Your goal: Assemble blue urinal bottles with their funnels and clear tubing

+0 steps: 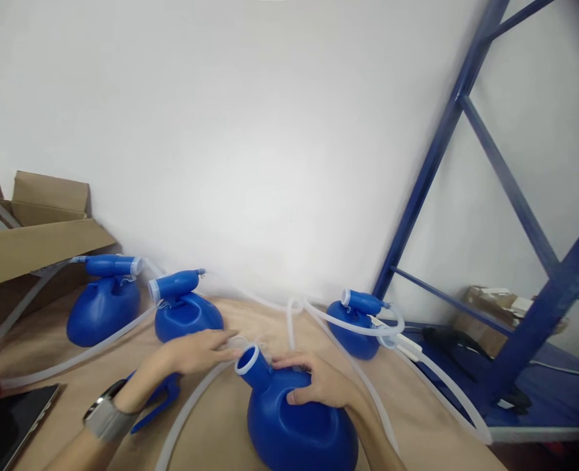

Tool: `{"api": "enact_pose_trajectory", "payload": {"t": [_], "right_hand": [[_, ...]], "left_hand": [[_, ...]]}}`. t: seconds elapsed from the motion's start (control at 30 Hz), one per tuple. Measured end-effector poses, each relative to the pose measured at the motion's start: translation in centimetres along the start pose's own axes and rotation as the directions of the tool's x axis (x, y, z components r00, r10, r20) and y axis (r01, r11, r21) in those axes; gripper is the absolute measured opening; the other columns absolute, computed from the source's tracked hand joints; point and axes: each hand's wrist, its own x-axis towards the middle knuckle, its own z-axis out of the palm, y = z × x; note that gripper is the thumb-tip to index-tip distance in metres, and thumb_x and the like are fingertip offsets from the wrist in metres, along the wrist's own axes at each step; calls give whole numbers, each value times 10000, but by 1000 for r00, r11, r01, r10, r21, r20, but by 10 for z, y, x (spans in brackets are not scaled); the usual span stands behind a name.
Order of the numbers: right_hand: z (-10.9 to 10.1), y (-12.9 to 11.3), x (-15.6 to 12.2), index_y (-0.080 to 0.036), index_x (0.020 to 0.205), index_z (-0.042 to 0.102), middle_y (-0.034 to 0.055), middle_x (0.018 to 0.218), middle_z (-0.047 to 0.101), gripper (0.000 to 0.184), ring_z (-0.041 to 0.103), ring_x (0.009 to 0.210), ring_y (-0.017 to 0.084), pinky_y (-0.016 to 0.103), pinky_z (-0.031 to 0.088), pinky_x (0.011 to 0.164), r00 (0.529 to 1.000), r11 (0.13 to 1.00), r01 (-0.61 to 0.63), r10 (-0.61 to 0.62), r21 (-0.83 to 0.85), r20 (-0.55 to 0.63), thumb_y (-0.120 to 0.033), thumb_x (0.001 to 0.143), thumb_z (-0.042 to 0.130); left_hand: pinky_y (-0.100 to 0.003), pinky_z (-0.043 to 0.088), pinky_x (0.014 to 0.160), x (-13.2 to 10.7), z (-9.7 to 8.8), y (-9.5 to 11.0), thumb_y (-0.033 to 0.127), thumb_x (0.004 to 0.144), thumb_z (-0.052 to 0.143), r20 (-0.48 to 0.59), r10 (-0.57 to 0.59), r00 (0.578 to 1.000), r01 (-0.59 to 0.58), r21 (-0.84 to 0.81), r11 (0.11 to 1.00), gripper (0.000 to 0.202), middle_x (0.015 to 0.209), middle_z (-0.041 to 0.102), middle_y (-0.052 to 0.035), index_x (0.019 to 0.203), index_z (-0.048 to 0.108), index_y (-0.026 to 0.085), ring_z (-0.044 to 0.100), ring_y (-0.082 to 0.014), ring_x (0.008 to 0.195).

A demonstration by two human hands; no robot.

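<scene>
A blue plastic jug [299, 428] with a white-rimmed open neck stands on the tan table [230, 425] right in front of me. My right hand [318, 383] lies over its top and handle, fingers curled around it. My left hand [198, 352], with a watch on the wrist, reaches toward the jug's neck with fingers stretched out, touching a clear tube [195, 392] near the rim. A blue part [159, 396] lies under my left forearm.
Three more blue jugs [103, 307] [186, 311] [358, 320] with capped necks and clear hoses stand farther back. A cardboard box [34, 235] sits at left, a dark tablet [9, 425] at lower left. A blue steel rack [529, 327] stands at right.
</scene>
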Motion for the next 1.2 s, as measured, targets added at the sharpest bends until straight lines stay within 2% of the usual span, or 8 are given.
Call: {"api": "enact_pose_trajectory", "payload": {"t": [0.1,0.2,0.4,0.6,0.7,0.83,1.03,1.2], "right_hand": [[2,-4,0,-271,1226,793,117,1417,678,720,584,1358,369,515,372,1217,1000,1000,14,-14,7,18,-538,580,965],[3,-5,1,-283,1255,777,105,1419,682,729,580,1366,368,516,382,1213,999,999,32,-33,16,41,-557,604,956],[7,-14,-1,-259,1279,761,107,1384,706,589,600,1347,333,494,415,1189,998,998,60,-60,-20,17,-652,840,757],[8,-27,-3,-211,1256,763,126,1309,738,544,642,1270,334,488,431,1156,992,989,22,-40,-147,-118,-625,911,689],[11,-23,0,-214,1252,763,114,1285,752,517,655,1252,322,473,446,1144,992,996,36,-46,-87,-114,-609,933,666],[15,-11,4,-228,1207,783,99,1292,748,447,651,1254,317,467,455,1134,995,995,61,-67,-77,-75,-555,909,727],[14,-8,2,-246,1222,777,86,1320,731,444,638,1265,323,468,464,1118,996,1000,16,-18,-23,-87,-526,878,763],[14,-11,1,-266,1238,772,65,1315,733,417,638,1261,312,429,477,1088,997,1000,12,-13,-7,-78,-485,884,758]], "left_hand": [[-719,504,902,-11,-12,-24,482,569,847,-25,-269,963,269,184,945,615,1088,767,-309,1056,800,109,674,-610,1076],[-659,541,891,-9,-9,-39,217,388,879,-38,-367,930,363,268,893,712,1106,774,-282,1091,796,145,684,-596,1074],[-463,608,837,-11,-17,-47,188,500,833,-19,-330,944,322,273,906,766,1230,754,-233,1259,739,146,736,-458,1064],[-429,478,1073,-21,-33,-27,339,929,613,-162,49,986,16,376,927,649,1429,614,-128,1558,460,288,609,-328,1286],[-498,456,1056,6,-21,-14,234,950,616,-194,244,950,-110,523,845,645,1410,574,-168,1566,432,290,599,-359,1248],[-486,507,974,61,-3,-6,177,862,760,-74,339,938,-217,637,739,478,1271,648,-147,1323,644,224,648,-333,1137],[-449,603,899,125,28,2,371,996,669,192,290,938,-337,703,626,332,1247,683,-93,1254,647,163,694,-235,1049],[-457,605,907,147,58,9,357,995,672,253,252,934,-356,714,602,345,1276,674,-101,1282,637,169,692,-244,1072]]}}
